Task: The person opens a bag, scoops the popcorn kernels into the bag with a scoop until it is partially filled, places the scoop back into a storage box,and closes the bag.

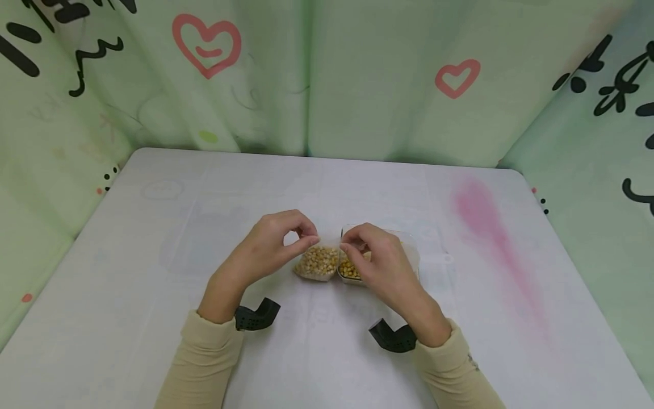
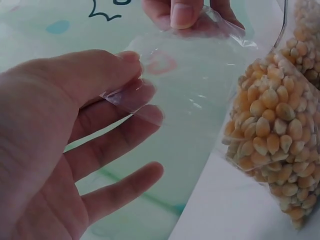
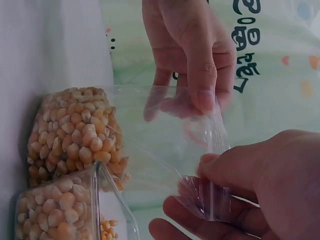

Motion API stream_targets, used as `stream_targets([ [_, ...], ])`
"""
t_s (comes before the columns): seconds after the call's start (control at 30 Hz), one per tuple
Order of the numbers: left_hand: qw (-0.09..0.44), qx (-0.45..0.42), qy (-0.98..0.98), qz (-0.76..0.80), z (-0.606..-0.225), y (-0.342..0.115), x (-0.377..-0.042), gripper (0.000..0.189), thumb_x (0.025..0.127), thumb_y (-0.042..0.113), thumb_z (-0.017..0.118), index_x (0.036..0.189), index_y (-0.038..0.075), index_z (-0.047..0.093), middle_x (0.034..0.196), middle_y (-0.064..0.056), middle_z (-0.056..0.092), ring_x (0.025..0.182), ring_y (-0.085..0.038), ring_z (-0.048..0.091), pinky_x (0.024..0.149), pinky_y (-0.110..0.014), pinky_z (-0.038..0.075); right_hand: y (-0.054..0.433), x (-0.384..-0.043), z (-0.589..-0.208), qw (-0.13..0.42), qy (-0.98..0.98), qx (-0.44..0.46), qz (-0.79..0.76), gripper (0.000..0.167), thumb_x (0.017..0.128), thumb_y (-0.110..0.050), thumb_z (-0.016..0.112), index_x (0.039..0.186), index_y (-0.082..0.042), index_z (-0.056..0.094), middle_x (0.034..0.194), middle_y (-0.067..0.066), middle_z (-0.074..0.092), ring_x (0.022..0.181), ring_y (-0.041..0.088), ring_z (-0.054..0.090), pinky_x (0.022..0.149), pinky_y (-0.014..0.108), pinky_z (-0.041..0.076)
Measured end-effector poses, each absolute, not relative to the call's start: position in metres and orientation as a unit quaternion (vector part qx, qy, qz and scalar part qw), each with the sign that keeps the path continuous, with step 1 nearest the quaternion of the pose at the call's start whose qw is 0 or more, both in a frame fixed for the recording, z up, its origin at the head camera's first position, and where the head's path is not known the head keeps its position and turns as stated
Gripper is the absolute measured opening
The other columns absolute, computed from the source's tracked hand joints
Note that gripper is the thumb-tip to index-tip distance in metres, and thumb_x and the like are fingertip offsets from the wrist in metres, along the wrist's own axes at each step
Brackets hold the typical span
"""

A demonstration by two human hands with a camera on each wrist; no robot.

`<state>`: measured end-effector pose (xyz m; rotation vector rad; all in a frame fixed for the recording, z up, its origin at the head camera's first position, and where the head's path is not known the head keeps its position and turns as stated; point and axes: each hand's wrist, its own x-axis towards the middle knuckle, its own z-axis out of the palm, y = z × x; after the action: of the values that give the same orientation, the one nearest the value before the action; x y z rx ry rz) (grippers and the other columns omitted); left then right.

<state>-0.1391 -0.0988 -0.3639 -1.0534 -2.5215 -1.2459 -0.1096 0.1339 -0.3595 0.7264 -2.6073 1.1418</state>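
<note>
A clear zip-top bag (image 1: 318, 262) with pale yellow corn kernels in its lower part stands on the table. My left hand (image 1: 276, 245) pinches one upper corner between thumb and fingers, its other fingers spread in the left wrist view. At the opposite upper corner, my right hand (image 1: 384, 262) pinches the bag's zip strip (image 3: 216, 135). Between the two hands the bag's top is stretched flat, with see-through film above the kernels (image 2: 272, 120). Right beside the bag is a clear rectangular container (image 1: 418, 254) holding more corn kernels, partly hidden under my right hand.
The white-covered table (image 1: 286, 363) has a pink stain (image 1: 490, 227) toward its right side. A pale green curtain (image 1: 357, 85) with hearts and black lettering hangs behind and along both sides. Black wrist mounts (image 1: 257, 315) sit at both cuffs.
</note>
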Motion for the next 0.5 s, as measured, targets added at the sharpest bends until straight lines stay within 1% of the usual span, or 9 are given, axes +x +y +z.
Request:
stream_targets([
  [0.2,0.075,-0.359,-0.831,-0.418,-0.3638,-0.0973,-0.1383,0.005,0.089,0.009,0.072,0.090,0.010,0.068,0.087,0.002,0.068,0.082,-0.007,0.061,0.077,-0.026,0.052,0.1317,-0.1086,-0.3599,0.119,-0.883,0.249,0.379,0.004,0.091,-0.004,0.067,0.089,-0.007,0.068,0.084,0.001,0.069,0.073,0.008,0.062,0.068,0.033,0.054],
  [0.33,0.077,-0.363,-0.828,-0.421,-0.3648,-0.0945,-0.1383,0.005,0.088,0.009,0.073,0.091,0.010,0.068,0.088,0.001,0.069,0.083,-0.009,0.063,0.078,-0.027,0.053,0.1311,-0.1082,-0.3600,0.119,-0.884,0.246,0.379,0.005,0.091,-0.003,0.067,0.089,-0.008,0.068,0.085,0.001,0.069,0.074,0.008,0.062,0.069,0.031,0.054],
  [0.4,0.079,-0.364,-0.828,-0.420,-0.3656,-0.0936,-0.1383,0.005,0.088,0.009,0.073,0.091,0.009,0.068,0.088,0.001,0.070,0.084,-0.010,0.065,0.079,-0.030,0.054,0.1310,-0.1083,-0.3602,0.114,-0.882,0.247,0.386,0.002,0.092,-0.006,0.067,0.090,-0.007,0.068,0.086,0.001,0.069,0.075,0.008,0.063,0.069,0.030,0.054],
  [0.5,0.082,-0.364,-0.829,-0.416,-0.3664,-0.0927,-0.1384,0.005,0.089,0.011,0.072,0.091,0.009,0.068,0.089,0.000,0.071,0.085,-0.011,0.066,0.080,-0.033,0.055,0.1307,-0.1082,-0.3606,0.108,-0.876,0.252,0.396,0.005,0.093,-0.010,0.068,0.093,-0.005,0.068,0.088,0.001,0.069,0.077,0.009,0.065,0.071,0.029,0.056],
])
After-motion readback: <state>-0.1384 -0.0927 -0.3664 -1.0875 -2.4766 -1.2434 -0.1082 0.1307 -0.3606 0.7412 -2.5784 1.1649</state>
